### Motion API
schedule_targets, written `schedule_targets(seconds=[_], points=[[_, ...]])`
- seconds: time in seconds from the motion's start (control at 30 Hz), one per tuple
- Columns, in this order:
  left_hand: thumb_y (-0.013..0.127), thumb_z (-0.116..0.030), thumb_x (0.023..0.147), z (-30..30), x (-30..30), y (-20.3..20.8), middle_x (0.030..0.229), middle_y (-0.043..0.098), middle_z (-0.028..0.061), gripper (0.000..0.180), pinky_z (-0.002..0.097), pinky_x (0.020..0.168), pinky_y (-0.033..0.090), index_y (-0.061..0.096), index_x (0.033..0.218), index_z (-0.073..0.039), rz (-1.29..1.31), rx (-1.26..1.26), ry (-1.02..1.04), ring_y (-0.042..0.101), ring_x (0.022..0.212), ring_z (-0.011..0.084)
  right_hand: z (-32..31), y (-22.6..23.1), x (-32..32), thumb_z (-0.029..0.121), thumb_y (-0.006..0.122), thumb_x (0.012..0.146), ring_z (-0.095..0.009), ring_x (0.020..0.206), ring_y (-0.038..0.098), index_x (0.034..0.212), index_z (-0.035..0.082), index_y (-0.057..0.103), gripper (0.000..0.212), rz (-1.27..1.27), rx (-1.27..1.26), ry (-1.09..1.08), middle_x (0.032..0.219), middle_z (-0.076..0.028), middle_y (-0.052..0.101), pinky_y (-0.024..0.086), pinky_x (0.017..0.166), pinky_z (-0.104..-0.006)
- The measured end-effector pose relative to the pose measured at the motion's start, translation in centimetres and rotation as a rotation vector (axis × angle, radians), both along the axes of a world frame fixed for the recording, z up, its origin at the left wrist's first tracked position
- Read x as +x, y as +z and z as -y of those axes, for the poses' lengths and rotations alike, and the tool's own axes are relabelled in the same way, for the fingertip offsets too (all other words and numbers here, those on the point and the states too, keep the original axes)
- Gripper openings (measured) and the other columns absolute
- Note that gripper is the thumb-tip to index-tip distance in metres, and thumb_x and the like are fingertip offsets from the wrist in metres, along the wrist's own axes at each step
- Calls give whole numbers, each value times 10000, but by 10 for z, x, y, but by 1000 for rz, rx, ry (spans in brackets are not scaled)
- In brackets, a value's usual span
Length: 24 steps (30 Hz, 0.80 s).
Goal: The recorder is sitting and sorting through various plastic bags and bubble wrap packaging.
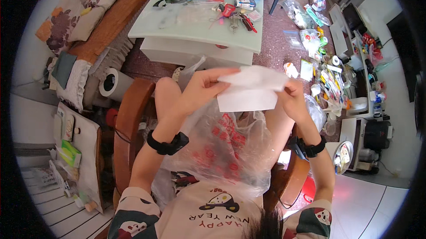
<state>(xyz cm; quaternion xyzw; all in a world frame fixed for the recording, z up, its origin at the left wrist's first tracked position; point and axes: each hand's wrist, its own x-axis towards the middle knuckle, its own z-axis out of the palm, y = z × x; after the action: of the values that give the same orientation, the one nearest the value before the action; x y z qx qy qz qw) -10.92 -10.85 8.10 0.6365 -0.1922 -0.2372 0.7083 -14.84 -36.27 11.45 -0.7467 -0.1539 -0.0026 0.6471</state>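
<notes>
Between my hands, above my lap, is a folded piece of white paper (247, 101); its upper flap is blurred by motion. My left hand (205, 87) pinches its left side between thumb and fingers. On the right side my right hand (292, 98) grips the same paper, its fingertips partly hidden behind it. A clear plastic bag with red print (222, 143) lies crumpled across my lap, below the paper. Each wrist wears a black band with a small dark device, one on the left (168, 142) and one on the right (307, 147).
Ahead stands a pale glass-topped table (191, 26) with bags, scissors and small tools. Wooden chair arms flank me, the left one (133, 114) nearest. Bagged items and loose goods (328, 79) cover the floor at right. A small side table (84, 146) is at left.
</notes>
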Motion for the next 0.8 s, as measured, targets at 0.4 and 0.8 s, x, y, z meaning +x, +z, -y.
schedule_targets(seconds=[0.4, 0.8], points=[[517, -27, 780, -25, -21, -78, 1077, 623, 163, 558, 286, 749, 503, 361, 1316, -34, -234, -29, 160, 621, 918, 189, -37, -28, -26, 74, 672, 782, -123, 773, 549, 1014, 72, 630, 235, -198, -516, -84, 885, -38, 627, 451, 726, -263], [434, 1, 839, -37, -25, -63, 1092, 609, 97, 310, 314, 833, 485, 538, 1130, -28, -325, 52, 274, 603, 968, 187, -109, 70, -100, 120, 665, 810, -365, 808, 628, 934, -114, 615, 269, -778, 969, 500, 864, -252, 642, 488, 761, -440]])
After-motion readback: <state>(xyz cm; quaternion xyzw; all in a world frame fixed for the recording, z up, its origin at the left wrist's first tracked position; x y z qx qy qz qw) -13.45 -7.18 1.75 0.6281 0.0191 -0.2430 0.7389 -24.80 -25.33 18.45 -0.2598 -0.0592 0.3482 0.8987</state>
